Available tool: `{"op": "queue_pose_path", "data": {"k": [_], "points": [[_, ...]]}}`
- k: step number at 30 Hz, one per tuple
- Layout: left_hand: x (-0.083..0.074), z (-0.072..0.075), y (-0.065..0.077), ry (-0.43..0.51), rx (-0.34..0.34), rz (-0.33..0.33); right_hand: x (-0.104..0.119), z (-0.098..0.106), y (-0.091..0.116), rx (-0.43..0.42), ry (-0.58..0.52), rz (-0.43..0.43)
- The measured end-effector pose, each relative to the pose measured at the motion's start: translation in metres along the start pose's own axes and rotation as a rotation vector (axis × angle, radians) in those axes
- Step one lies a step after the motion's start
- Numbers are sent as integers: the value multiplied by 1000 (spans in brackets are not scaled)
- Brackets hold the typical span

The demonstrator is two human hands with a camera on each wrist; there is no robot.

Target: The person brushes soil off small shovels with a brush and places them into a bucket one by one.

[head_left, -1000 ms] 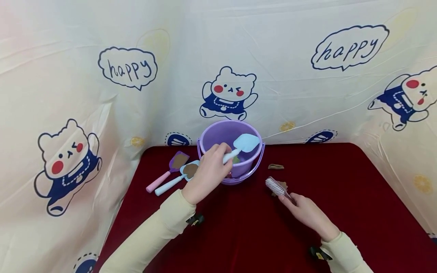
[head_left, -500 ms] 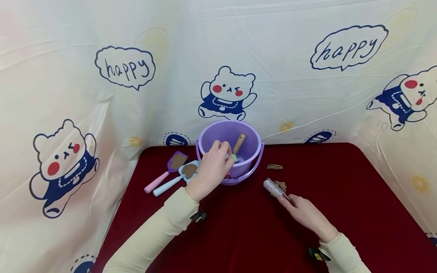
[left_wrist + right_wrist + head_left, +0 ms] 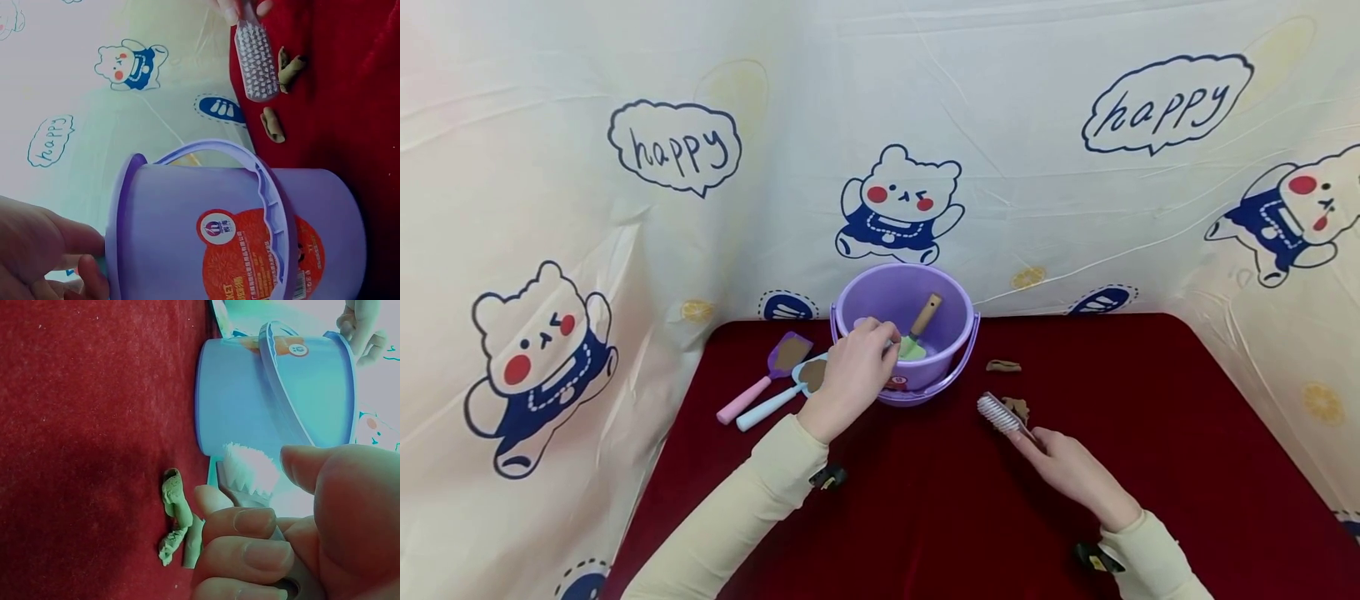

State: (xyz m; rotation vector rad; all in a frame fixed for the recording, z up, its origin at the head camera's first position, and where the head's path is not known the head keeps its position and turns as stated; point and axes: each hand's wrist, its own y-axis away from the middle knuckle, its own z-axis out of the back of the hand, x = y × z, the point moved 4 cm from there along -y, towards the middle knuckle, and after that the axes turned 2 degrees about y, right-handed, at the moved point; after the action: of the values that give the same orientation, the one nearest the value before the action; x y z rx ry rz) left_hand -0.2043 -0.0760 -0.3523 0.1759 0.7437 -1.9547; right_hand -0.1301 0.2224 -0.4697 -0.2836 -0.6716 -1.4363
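Note:
My left hand (image 3: pixel 853 371) is at the left front rim of the purple bucket (image 3: pixel 951 358), fingers bent over the edge. A sliver of light-blue toy shovel (image 3: pixel 102 265) shows between its fingertips; the rest is hidden by the hand and bucket wall. Inside the bucket, a green trowel (image 3: pixel 922 321) leans with its wooden handle up. My right hand (image 3: pixel 1075 471) grips a brush (image 3: pixel 998 412) by the handle, its white bristles turned up and to the left. A curled brown piece (image 3: pixel 1017 407) lies on the red cloth just behind the brush.
Left of the bucket lie a purple shovel with a pink handle (image 3: pixel 747 399) and a light-blue shovel (image 3: pixel 767 409), both with brown material on their blades. Another brown piece (image 3: pixel 1004 366) lies right of the bucket. A printed white curtain (image 3: pixel 1000 167) encloses the back and sides.
My left hand has lowered the light-blue shovel from above the bucket into it and shifted slightly left, uncovering the green trowel. My right hand with the brush has barely moved.

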Motion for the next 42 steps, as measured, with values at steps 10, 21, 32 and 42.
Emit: {"op": "queue_pose_path", "data": {"k": [10,21,32,42], "points": [[6,9,15,65,-177,-66,2,0,-2,11,5,23],[18,12,51,49,-219,-72,5,3,-1,13,26,33],[66,-2,75,-82,-46,88,3,4,2,17,14,19],[121,-10,97,-204,173,239,-1,2,3,33,18,14]]}}
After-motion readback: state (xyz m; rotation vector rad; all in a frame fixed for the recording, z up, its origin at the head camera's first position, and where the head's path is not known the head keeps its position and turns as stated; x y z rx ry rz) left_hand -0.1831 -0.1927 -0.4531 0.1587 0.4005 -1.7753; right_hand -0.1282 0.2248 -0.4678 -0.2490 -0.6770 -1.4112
